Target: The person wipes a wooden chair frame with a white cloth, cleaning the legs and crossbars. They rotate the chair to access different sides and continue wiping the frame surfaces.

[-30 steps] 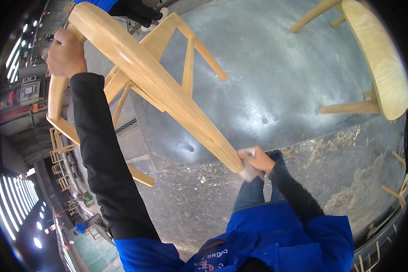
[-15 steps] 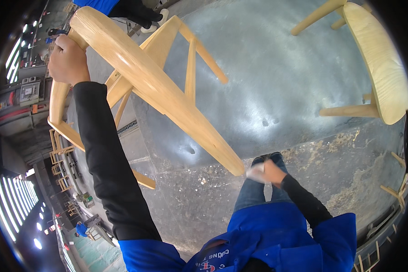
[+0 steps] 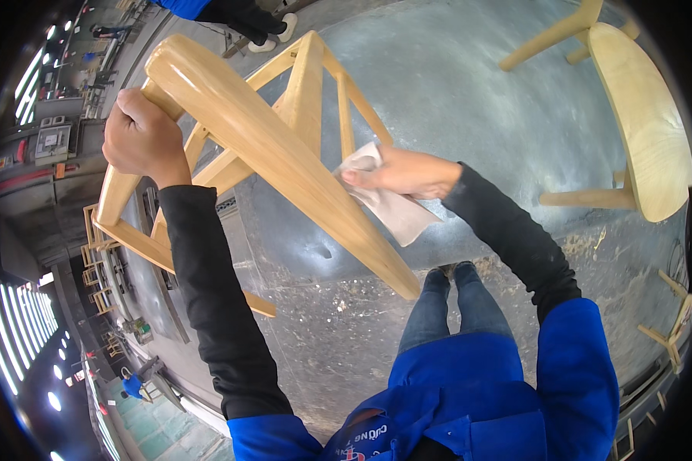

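A light wooden chair frame [image 3: 288, 157] is tilted in front of me, its long thick leg slanting from upper left toward my feet. My left hand [image 3: 144, 138] is closed around a part of the frame near its top left end. In my right hand [image 3: 411, 173] is a pale cloth [image 3: 396, 215], pressed against the right side of the long leg about midway down. The cloth's loose end hangs below the fingers. Part of the frame lies hidden behind the long leg and my left forearm.
On the right lies another wooden chair [image 3: 642, 115] with a broad curved panel, its legs pointing left. Wooden frame pieces [image 3: 673, 330] lie at the far right edge. Another person's legs [image 3: 246, 19] are at the top. Several frames [image 3: 100, 292] stand along the left.
My right hand has moved up and away from my legs with the cloth, from near the leg's lower end to its middle. The chair frame and my left hand have shifted slightly right and down.
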The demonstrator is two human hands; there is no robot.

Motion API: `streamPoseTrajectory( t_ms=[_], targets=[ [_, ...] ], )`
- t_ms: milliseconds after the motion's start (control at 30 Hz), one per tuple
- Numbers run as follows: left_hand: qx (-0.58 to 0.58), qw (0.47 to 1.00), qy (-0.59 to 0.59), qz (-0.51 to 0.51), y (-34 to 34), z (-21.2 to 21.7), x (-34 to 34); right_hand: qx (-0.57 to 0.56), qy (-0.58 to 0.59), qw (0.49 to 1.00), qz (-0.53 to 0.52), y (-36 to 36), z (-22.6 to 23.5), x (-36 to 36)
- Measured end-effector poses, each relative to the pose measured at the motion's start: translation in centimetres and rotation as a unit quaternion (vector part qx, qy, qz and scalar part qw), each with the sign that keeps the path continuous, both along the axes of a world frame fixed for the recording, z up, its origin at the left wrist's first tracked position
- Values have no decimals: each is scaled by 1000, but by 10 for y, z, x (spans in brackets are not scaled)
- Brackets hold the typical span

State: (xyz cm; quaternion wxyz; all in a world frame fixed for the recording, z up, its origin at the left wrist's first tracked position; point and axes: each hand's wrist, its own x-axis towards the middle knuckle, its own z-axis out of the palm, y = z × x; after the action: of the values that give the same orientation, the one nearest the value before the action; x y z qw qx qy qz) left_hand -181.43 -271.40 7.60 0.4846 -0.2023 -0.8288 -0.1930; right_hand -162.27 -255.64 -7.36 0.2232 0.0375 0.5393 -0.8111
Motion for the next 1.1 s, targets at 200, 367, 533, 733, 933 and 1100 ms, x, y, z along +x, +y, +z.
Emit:
streamPoseTrajectory(
  t_ms=[200, 367, 533, 733, 933, 1100],
  targets=[
    [20, 999, 5, -34, -5, 0, 12, 15, 14, 998, 58, 8, 8, -4],
    [16, 998, 29, -51, -7, -1, 12, 4, 94, 995, -19, 4, 11, 0],
    [18, 999, 23, -39, -8, 0, 13, 18, 119, 993, 5, 3, 1, 1],
    [-9, 998, 27, -52, -10, 0, 16, 112, 98, 987, 66, 10, 0, -1],
    [-10, 999, 16, -39, -12, -2, 20, 76, 148, 986, 21, 11, 1, 3],
    [-13, 999, 24, -45, -16, -1, 28, 110, 151, 981, 51, 12, 1, 6]
  ],
)
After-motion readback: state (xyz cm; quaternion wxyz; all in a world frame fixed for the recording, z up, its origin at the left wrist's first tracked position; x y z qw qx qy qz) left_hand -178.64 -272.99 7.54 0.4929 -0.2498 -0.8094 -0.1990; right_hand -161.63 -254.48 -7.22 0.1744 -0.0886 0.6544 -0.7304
